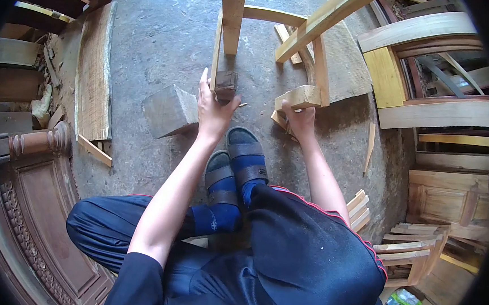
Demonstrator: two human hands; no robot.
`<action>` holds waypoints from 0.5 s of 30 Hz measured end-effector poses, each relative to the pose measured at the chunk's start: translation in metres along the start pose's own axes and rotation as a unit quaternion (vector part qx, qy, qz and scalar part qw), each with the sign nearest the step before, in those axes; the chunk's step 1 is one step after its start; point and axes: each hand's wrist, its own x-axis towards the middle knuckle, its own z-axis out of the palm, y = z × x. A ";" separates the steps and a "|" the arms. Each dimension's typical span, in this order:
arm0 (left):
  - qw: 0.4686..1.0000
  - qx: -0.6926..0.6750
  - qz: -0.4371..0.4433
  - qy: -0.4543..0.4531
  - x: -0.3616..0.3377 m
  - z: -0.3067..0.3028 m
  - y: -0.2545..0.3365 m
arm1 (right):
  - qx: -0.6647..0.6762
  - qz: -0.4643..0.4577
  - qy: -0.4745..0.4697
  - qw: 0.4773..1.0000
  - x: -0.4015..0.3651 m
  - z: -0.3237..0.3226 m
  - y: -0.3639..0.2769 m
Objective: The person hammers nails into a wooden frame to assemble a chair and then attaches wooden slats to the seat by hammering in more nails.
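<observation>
A light wooden frame (232,21) of legs and curved rails stands on the concrete floor ahead of me. My left hand (215,112) reaches around a dark wooden block (225,82) at the lower end of the frame's thin left slat; the fingers lie along the slat's outer side and the thumb is on the right. My right hand (300,121) grips a pale wooden block (300,97) beside the lower end of the right slat (321,73), thumb on top and other fingers mostly hidden. A large grey wood block (171,110) sits left of my left hand.
My sandalled feet (245,147) are between my arms. A rough plank (95,74) and a carved dark panel (43,189) lie left. On the right are a wide board (341,63), a curved wooden frame (417,34), stacked slats (405,249) and a thin offcut (370,147).
</observation>
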 end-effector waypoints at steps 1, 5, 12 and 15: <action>1.000 0.006 0.006 -0.002 -0.002 0.002 -0.004 | -0.007 0.003 0.002 1.000 0.000 0.001 0.001; 0.999 0.042 -0.016 -0.012 -0.008 0.004 -0.012 | 0.002 -0.004 0.018 1.000 0.001 0.007 -0.007; 0.997 0.055 -0.057 -0.026 -0.016 0.004 -0.017 | 0.022 -0.026 -0.022 0.999 0.001 0.000 -0.012; 0.996 0.059 -0.053 -0.030 -0.027 0.004 -0.008 | -0.001 -0.048 -0.059 0.997 -0.005 -0.011 -0.020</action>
